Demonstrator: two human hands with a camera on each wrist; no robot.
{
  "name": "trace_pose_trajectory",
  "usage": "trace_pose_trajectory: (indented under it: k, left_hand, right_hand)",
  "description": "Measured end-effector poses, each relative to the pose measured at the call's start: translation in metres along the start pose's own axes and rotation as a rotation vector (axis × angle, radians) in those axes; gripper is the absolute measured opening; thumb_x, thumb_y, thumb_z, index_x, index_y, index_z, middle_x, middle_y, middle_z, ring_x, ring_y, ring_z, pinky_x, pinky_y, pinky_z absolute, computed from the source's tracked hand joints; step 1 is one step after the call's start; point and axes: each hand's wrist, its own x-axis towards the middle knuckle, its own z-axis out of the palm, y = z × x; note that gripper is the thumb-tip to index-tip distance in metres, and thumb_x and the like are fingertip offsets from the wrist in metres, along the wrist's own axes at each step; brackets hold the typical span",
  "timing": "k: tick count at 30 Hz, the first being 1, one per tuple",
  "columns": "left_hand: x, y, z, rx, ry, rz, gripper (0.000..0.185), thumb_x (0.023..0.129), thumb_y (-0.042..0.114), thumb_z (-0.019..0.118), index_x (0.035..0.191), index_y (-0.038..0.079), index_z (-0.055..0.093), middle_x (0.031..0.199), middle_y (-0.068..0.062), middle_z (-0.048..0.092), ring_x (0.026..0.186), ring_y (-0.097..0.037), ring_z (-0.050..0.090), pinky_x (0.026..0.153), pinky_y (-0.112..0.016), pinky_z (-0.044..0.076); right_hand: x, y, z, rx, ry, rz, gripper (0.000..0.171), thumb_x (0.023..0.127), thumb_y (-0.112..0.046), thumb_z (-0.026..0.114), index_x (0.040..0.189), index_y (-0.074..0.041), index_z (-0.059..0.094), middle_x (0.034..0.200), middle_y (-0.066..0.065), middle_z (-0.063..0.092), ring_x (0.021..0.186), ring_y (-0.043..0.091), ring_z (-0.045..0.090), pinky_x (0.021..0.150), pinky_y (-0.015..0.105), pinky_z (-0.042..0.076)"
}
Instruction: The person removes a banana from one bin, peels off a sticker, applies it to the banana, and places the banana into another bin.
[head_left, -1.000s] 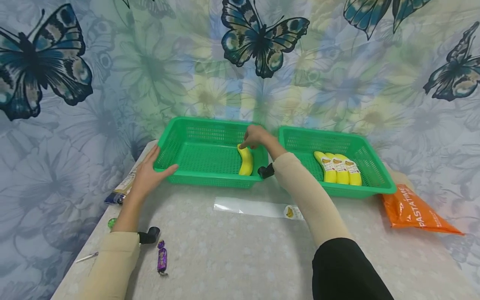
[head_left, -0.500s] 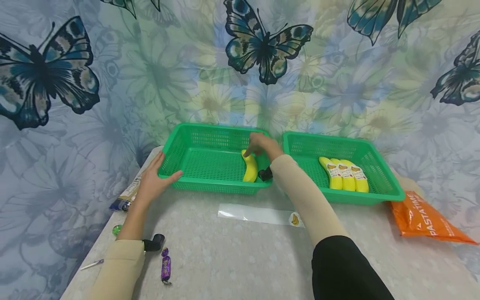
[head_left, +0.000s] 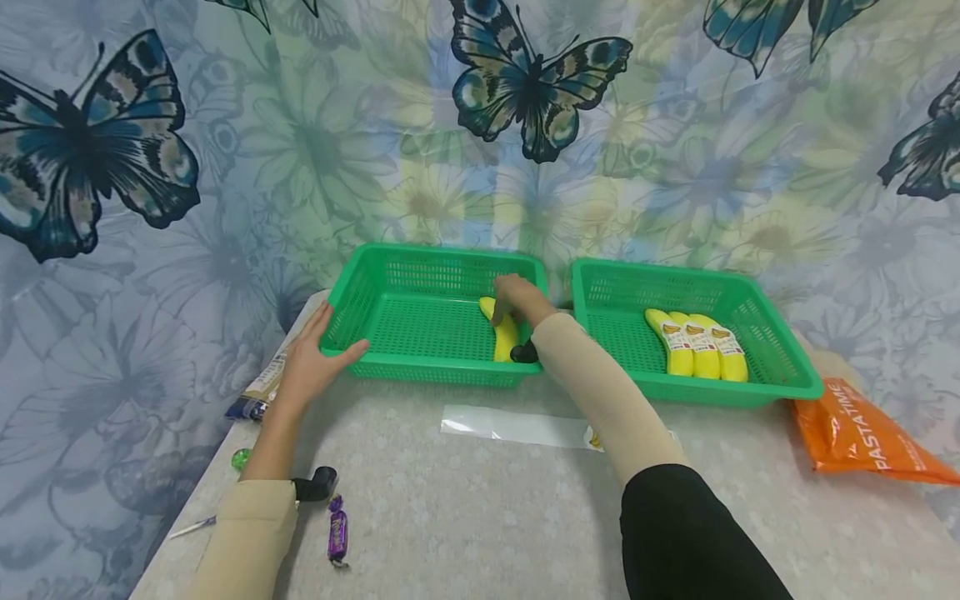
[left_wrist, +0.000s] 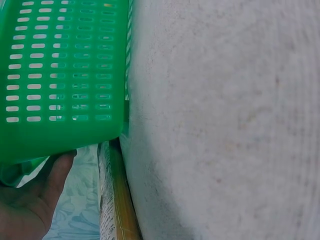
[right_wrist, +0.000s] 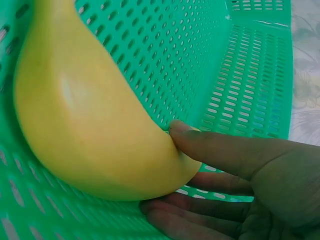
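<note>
A yellow banana (head_left: 504, 337) lies in the left green basket (head_left: 431, 369), near its right end. My right hand (head_left: 519, 297) reaches into that basket from the right. In the right wrist view its thumb (right_wrist: 215, 147) lies on one side of the banana (right_wrist: 95, 115) and the other fingers on the opposite side, pinching it near one end. My left hand (head_left: 309, 358) rests at the basket's left front corner, its fingers extended along the outside and the thumb spread toward the front rim. The left wrist view shows only part of this hand (left_wrist: 35, 200) beside the basket wall.
A second green basket (head_left: 720, 392) on the right holds several labelled bananas (head_left: 697, 346). A clear strip (head_left: 517, 427) with a banana sticker lies in front. Around them are an orange bag (head_left: 862, 433), a purple-wrapped candy (head_left: 338, 533), a green ball (head_left: 241, 459) and a packet (head_left: 258, 387).
My right hand has lowered from above the banana's far end and now grips the banana's side. My left hand stays at the basket corner. The head view has shifted slightly.
</note>
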Motion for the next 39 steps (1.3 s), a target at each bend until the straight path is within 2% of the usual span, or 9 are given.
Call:
trace_pose_trajectory:
  k: [2,6,12,17,22,27,29,34,39]
  left_hand:
    - [0.000,0.000,0.000,0.001,0.006,0.007,0.096,0.087,0.056,0.064,0.158,0.021,0.009,0.166,0.001,0.003,0.148,-0.049,0.009,0.107,-0.078,0.016]
    - [-0.001,0.001,-0.001,0.005,0.013,0.010,0.096,0.087,0.055,0.064,0.158,0.021,0.010,0.166,0.000,0.004,0.147,-0.050,0.010,0.107,-0.078,0.016]
    - [-0.004,0.003,0.000,-0.002,0.012,-0.001,0.097,0.086,0.055,0.065,0.158,0.020,0.010,0.166,-0.001,0.004,0.147,-0.051,0.009,0.107,-0.079,0.015]
    - [-0.005,0.004,0.002,-0.008,0.005,-0.009,0.097,0.086,0.056,0.065,0.158,0.022,0.009,0.166,0.000,0.003,0.148,-0.050,0.009,0.107,-0.078,0.016]
    - [-0.006,0.006,0.004,-0.007,-0.002,-0.007,0.097,0.086,0.056,0.065,0.158,0.023,0.009,0.166,0.000,0.003,0.147,-0.050,0.008,0.107,-0.078,0.015]
    - [-0.006,0.006,0.005,-0.001,-0.009,-0.013,0.096,0.086,0.056,0.064,0.158,0.022,0.009,0.166,0.000,0.003,0.148,-0.050,0.009,0.108,-0.077,0.016]
    - [-0.005,0.006,0.005,-0.001,-0.008,-0.013,0.097,0.086,0.056,0.064,0.158,0.022,0.009,0.166,0.000,0.003,0.148,-0.048,0.010,0.109,-0.076,0.016]
    - [-0.004,0.005,0.001,-0.015,-0.022,0.000,0.097,0.087,0.056,0.064,0.158,0.020,0.009,0.166,0.000,0.002,0.148,-0.048,0.008,0.109,-0.076,0.016]
    - [-0.002,0.005,-0.006,-0.024,-0.057,-0.008,0.098,0.087,0.057,0.063,0.158,0.021,0.006,0.166,0.002,-0.002,0.148,-0.048,0.004,0.108,-0.077,0.016]
  right_hand:
    - [0.001,0.001,0.001,0.020,-0.002,-0.005,0.066,0.082,-0.021,0.079,0.137,-0.003,0.046,0.137,0.021,0.045,0.099,0.027,0.063,0.076,0.031,0.060]
    - [0.002,0.002,0.004,0.026,0.001,-0.029,0.052,0.082,-0.023,0.080,0.123,0.000,0.056,0.124,0.019,0.055,0.091,0.026,0.070,0.075,0.031,0.061]
    - [0.004,0.004,0.008,0.112,0.004,-0.018,0.083,0.081,-0.021,0.081,0.147,-0.001,0.034,0.140,0.022,0.046,0.088,0.026,0.072,0.070,0.028,0.060]
    - [0.001,0.005,0.010,0.144,0.027,-0.008,0.093,0.079,-0.023,0.082,0.151,-0.001,0.027,0.150,0.022,0.037,0.085,0.023,0.073,0.069,0.027,0.061]
    - [-0.003,0.005,0.009,0.101,0.053,-0.015,0.079,0.078,-0.027,0.083,0.139,0.001,0.043,0.134,0.020,0.052,0.078,0.021,0.072,0.069,0.027,0.061]
    - [-0.010,0.005,0.002,0.062,0.081,-0.054,0.053,0.079,-0.030,0.082,0.114,0.002,0.060,0.105,0.016,0.069,0.076,0.022,0.073,0.071,0.029,0.061]
    - [-0.013,0.003,-0.002,0.072,0.099,-0.067,0.046,0.079,-0.029,0.082,0.107,0.002,0.063,0.097,0.015,0.071,0.076,0.023,0.074,0.073,0.032,0.061]
    - [-0.021,0.000,-0.012,0.112,0.132,-0.077,0.041,0.079,-0.027,0.083,0.101,0.002,0.065,0.092,0.013,0.071,0.073,0.022,0.073,0.079,0.035,0.061]
    - [-0.031,-0.002,-0.023,0.069,0.182,-0.093,0.037,0.078,-0.030,0.083,0.090,0.002,0.069,0.083,0.012,0.073,0.067,0.020,0.073,0.076,0.033,0.061]
